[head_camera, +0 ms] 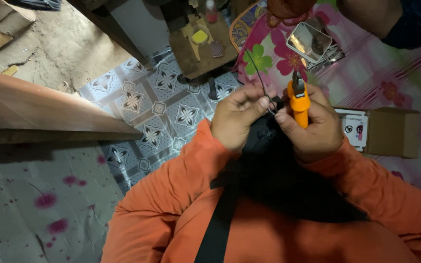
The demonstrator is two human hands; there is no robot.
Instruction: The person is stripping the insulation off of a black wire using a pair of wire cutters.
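centre of the frame: the left hand (237, 117) pinches a thin black wire (258, 78); the right hand (313, 126) is closed round orange-handled metal pliers (298, 100), just beside it.

Two hands: left hand (237, 119), right hand (313, 129). One orange-handled cutter (299, 100), one thin black wire (258, 75), one cardboard box (383, 131) beside the right hand, one mirror (309, 40) beyond it.

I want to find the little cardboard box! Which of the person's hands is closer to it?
Right. The right hand, gripping the orange-handled tool, sits just beside the cardboard box. The left hand, pinching a thin black wire, is farther away, on the other side of the right hand.
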